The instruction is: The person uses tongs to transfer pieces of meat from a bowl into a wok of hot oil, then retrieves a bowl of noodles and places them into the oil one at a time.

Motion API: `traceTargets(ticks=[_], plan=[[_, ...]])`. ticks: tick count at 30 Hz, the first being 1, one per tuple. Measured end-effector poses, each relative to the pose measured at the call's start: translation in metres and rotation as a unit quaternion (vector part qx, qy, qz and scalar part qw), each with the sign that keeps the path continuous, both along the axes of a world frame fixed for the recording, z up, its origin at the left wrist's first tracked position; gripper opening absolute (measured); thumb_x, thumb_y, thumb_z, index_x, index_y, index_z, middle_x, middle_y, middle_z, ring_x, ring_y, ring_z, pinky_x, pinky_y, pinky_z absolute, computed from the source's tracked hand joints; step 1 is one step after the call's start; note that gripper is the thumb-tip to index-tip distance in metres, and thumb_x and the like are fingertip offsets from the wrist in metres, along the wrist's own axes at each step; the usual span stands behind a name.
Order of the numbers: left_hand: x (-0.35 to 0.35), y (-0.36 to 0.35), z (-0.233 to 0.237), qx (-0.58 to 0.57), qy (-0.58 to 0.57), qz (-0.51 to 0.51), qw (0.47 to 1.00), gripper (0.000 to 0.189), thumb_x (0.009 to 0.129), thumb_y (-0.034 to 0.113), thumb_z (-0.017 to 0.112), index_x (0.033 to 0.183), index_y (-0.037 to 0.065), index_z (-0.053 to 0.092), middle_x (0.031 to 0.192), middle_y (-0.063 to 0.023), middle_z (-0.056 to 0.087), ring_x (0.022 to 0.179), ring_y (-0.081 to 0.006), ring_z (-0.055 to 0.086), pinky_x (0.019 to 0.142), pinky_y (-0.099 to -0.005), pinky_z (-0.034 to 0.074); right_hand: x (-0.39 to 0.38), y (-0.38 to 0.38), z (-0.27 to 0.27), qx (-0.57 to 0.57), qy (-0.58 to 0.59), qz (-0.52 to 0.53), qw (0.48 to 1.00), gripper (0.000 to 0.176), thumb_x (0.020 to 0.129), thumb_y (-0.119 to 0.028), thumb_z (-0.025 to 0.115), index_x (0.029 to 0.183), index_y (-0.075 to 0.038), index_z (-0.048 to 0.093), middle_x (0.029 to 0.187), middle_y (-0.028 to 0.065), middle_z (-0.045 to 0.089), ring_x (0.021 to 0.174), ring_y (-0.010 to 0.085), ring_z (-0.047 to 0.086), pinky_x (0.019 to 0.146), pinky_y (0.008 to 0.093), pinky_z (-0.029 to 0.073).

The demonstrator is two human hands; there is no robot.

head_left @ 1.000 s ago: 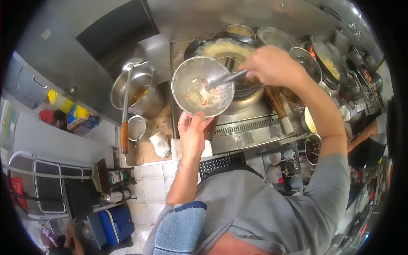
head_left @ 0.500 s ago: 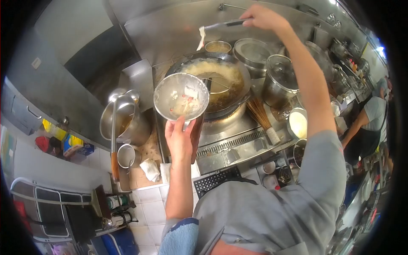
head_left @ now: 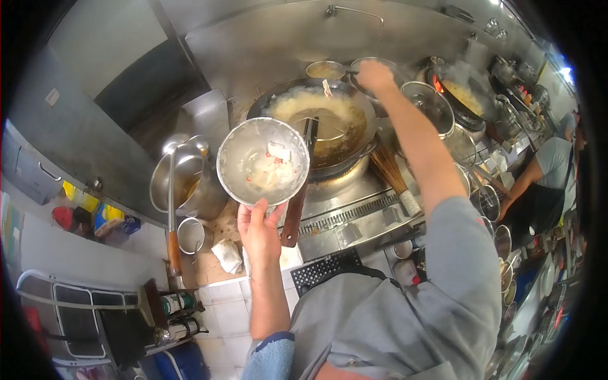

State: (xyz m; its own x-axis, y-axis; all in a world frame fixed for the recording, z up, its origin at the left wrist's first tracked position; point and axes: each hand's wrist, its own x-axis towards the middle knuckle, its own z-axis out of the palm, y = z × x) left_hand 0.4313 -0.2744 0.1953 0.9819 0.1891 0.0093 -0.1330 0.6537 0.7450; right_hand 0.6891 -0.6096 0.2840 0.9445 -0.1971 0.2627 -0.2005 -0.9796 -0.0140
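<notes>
My left hand point(head_left: 258, 229) grips the lower rim of a metal mixing bowl point(head_left: 233, 142), tilted toward me. Pale batter-coated food pieces point(head_left: 277, 166) with red bits lie inside it. Over the far side of a large wok point(head_left: 364, 142) of bubbling yellowish oil, my right hand point(head_left: 375, 76) is closed on tongs, seen mostly from behind; their tips are hard to make out. A pale strip of food point(head_left: 327, 87) hangs just left of that hand, above the oil. A strainer with a wooden handle point(head_left: 292, 221) rests in the wok.
A steel pot point(head_left: 166, 187) with a long ladle point(head_left: 171, 209) stands left, beside a small cup point(head_left: 190, 234) and a white cloth point(head_left: 227, 256). Right of the wok is a bamboo brush point(head_left: 394, 177). A second steaming wok point(head_left: 465, 95) and a person point(head_left: 551, 174) are further right.
My right hand has come down and slightly left, lowering the food strip toward the oil. The bowl in my left hand has moved slightly down and left.
</notes>
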Motion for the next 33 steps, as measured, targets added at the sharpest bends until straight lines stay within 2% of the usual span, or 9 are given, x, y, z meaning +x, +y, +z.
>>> traceTargets(ticks=[5, 9, 11, 18, 21, 22, 23, 28, 33], plan=[[-0.005, 0.013, -0.005, 0.004, 0.016, -0.015, 1.0, 0.02, 0.091, 0.0, 0.052, 0.111, 0.001, 0.056, 0.115, -0.0103, 0.061, 0.104, -0.0218, 0.061, 0.089, -0.0411, 0.054, -0.051, -0.029, 0.052, 0.021, -0.148, 0.188, 0.971, 0.039, 0.084, -0.028, 0.064, 0.114, -0.004, 0.066, 0.109, 0.0166, 0.067, 0.102, 0.0333, 0.064, 0.09, 0.0399, 0.049], [-0.003, 0.019, -0.01, -0.01, 0.004, -0.036, 0.999, 0.01, 0.091, 0.0, 0.054, 0.1, 0.002, 0.056, 0.112, -0.0102, 0.062, 0.103, -0.0212, 0.061, 0.089, -0.0397, 0.054, -0.163, 0.019, 0.101, 0.147, 0.005, 0.282, 0.948, 0.035, 0.082, -0.016, 0.067, 0.114, -0.003, 0.065, 0.112, 0.0176, 0.066, 0.1, 0.0354, 0.063, 0.089, 0.0368, 0.048], [-0.001, 0.016, -0.01, -0.002, -0.001, -0.052, 0.999, 0.004, 0.091, 0.0, 0.055, 0.092, 0.003, 0.055, 0.112, -0.0107, 0.061, 0.103, -0.0211, 0.061, 0.09, -0.0391, 0.054, -0.2, 0.045, 0.09, 0.066, 0.006, 0.358, 0.931, 0.036, 0.079, -0.013, 0.068, 0.112, 0.0, 0.064, 0.103, 0.0166, 0.068, 0.092, 0.0345, 0.064, 0.084, 0.038, 0.048], [0.003, -0.019, -0.018, 0.032, -0.014, -0.097, 0.995, 0.011, 0.089, -0.002, 0.055, 0.082, 0.005, 0.052, 0.097, -0.0066, 0.061, 0.095, -0.0166, 0.061, 0.083, -0.0379, 0.057, -0.216, 0.096, 0.045, -0.135, 0.091, 0.312, 0.936, 0.027, 0.077, -0.018, 0.07, 0.103, -0.01, 0.07, 0.094, 0.0109, 0.069, 0.093, 0.0304, 0.064, 0.082, 0.0407, 0.05], [0.012, -0.029, -0.024, 0.024, 0.005, -0.092, 0.995, 0.011, 0.089, -0.003, 0.055, 0.081, 0.005, 0.052, 0.1, -0.0073, 0.061, 0.097, -0.018, 0.061, 0.083, -0.0388, 0.056, -0.205, 0.079, 0.066, -0.109, 0.057, 0.309, 0.943, 0.027, 0.077, -0.019, 0.07, 0.102, -0.01, 0.071, 0.093, 0.0101, 0.069, 0.091, 0.0302, 0.064, 0.081, 0.0415, 0.05], [0.016, -0.03, -0.025, 0.023, 0.01, -0.09, 0.996, 0.011, 0.089, -0.003, 0.055, 0.082, 0.005, 0.052, 0.102, -0.0079, 0.061, 0.097, -0.0187, 0.061, 0.084, -0.0398, 0.056, -0.198, 0.066, 0.065, -0.097, -0.054, 0.327, 0.938, 0.016, 0.076, -0.019, 0.071, 0.09, -0.012, 0.073, 0.08, 0.0125, 0.067, 0.083, 0.0321, 0.065, 0.074, 0.0423, 0.051], [0.02, -0.031, -0.026, 0.022, 0.015, -0.087, 0.996, 0.011, 0.089, -0.003, 0.055, 0.082, 0.004, 0.052, 0.104, -0.0085, 0.061, 0.098, -0.0194, 0.061, 0.085, -0.0407, 0.056, -0.188, 0.053, 0.073, -0.091, -0.092, 0.353, 0.927, 0.019, 0.077, -0.02, 0.07, 0.094, -0.013, 0.073, 0.083, 0.0128, 0.068, 0.084, 0.0319, 0.065, 0.075, 0.0422, 0.051], [0.025, -0.032, -0.023, -0.009, 0.029, -0.037, 0.999, 0.01, 0.088, -0.003, 0.054, 0.081, 0.003, 0.051, 0.11, -0.0134, 0.06, 0.101, -0.0238, 0.06, 0.087, -0.0433, 0.055, -0.151, 0.029, 0.127, -0.064, -0.059, 0.243, 0.966, 0.022, 0.079, -0.022, 0.067, 0.1, -0.016, 0.073, 0.092, 0.0099, 0.07, 0.089, 0.0302, 0.066, 0.077, 0.0428, 0.052], [0.008, -0.024, -0.008, 0.002, 0.051, 0.007, 0.999, 0.004, 0.089, -0.001, 0.055, 0.09, 0.003, 0.053, 0.109, -0.0115, 0.061, 0.1, -0.0218, 0.061, 0.084, -0.0388, 0.056, -0.038, 0.011, 0.05, -0.144, 0.027, 0.15, 0.978, 0.026, 0.07, -0.008, 0.062, 0.094, -0.009, 0.073, 0.09, 0.014, 0.07, 0.087, 0.0311, 0.067, 0.076, 0.0424, 0.055]])
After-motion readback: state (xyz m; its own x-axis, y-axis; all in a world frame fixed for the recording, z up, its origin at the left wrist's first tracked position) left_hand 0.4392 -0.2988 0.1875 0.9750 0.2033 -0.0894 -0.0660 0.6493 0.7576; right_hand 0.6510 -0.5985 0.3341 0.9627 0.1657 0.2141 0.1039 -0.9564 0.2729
